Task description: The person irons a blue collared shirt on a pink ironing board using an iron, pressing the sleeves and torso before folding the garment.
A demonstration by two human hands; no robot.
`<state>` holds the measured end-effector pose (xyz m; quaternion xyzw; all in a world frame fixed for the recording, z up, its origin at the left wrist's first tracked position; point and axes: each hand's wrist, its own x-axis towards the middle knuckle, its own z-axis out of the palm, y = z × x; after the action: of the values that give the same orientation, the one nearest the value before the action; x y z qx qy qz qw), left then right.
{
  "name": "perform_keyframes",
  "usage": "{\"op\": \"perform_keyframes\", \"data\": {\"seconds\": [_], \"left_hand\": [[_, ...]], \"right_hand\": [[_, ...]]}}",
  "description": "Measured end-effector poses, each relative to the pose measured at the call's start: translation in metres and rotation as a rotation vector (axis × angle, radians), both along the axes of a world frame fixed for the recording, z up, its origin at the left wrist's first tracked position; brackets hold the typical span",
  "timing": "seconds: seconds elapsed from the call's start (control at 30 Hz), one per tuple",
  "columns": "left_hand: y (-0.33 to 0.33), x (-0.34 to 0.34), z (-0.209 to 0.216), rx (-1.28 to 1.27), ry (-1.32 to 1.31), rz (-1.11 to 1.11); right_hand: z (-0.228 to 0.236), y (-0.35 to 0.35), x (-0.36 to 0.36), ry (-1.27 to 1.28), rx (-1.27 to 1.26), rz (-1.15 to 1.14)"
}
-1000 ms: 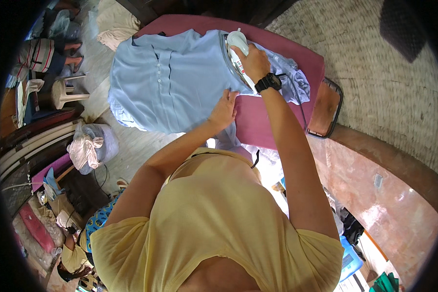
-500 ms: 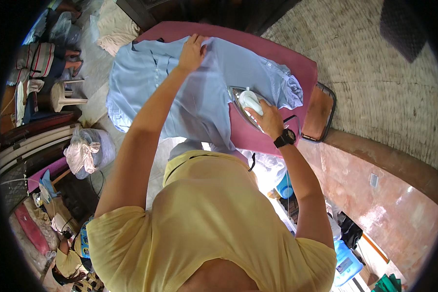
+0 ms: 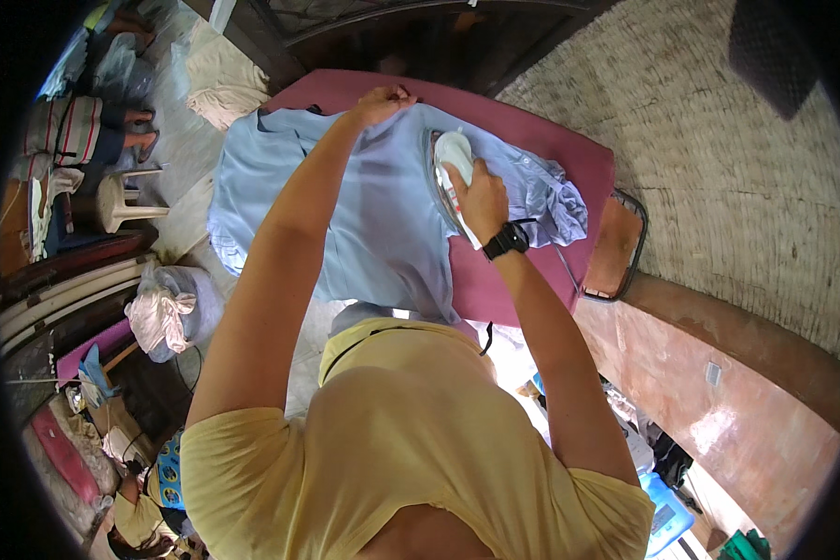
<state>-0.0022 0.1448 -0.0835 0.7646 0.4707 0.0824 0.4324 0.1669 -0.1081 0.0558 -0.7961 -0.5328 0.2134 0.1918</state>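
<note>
Light-blue shirt [image 3: 383,219] lies upper centre of frame, top edge pinched by left hand [image 3: 380,106], apparently for tautness, while right hand [image 3: 483,199] grasps iron [image 3: 454,149].

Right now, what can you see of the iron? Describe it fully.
The iron has a smooth white, plastic-looking body with red marks and a shiny, metal-looking edge at its base. It appears to rest on the pale-blue shirt, partly over the maroon board. The right hand grips it; its underside is hidden.
</note>
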Motion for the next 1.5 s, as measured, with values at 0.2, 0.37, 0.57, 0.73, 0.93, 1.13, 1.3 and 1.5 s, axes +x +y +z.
{"op": "perform_keyframes", "data": {"seconds": [0.2,0.37,0.57,0.73,0.93,1.13,1.3,1.5], "left_hand": [[0.002,0.005,-0.013,-0.128,-0.236,0.184],[0.017,-0.007,-0.039,-0.185,-0.234,0.165],[-0.002,0.026,0.013,-0.145,0.127,0.133],[-0.001,0.021,0.015,0.051,0.302,0.006],[-0.006,0.035,0.029,0.016,0.37,-0.013],[-0.009,0.06,0.051,0.013,0.477,-0.126],[-0.001,0.064,0.059,-0.068,0.608,-0.289],[0.018,0.043,0.025,0.089,0.44,-0.346]], "right_hand": [[-0.003,0.056,-0.009,0.021,0.066,-0.083],[0.002,0.044,-0.011,0.018,-0.029,-0.06],[-0.002,0.048,0.005,0.106,0.034,-0.071],[-0.002,-0.018,0.022,0.002,0.075,-0.029],[-0.008,-0.09,0.053,-0.139,-0.018,-0.255],[-0.024,-0.038,0.072,-0.169,0.061,-0.377],[-0.014,-0.036,0.074,-0.071,0.024,-0.357],[-0.008,-0.022,0.076,-0.035,0.04,-0.316]]}}
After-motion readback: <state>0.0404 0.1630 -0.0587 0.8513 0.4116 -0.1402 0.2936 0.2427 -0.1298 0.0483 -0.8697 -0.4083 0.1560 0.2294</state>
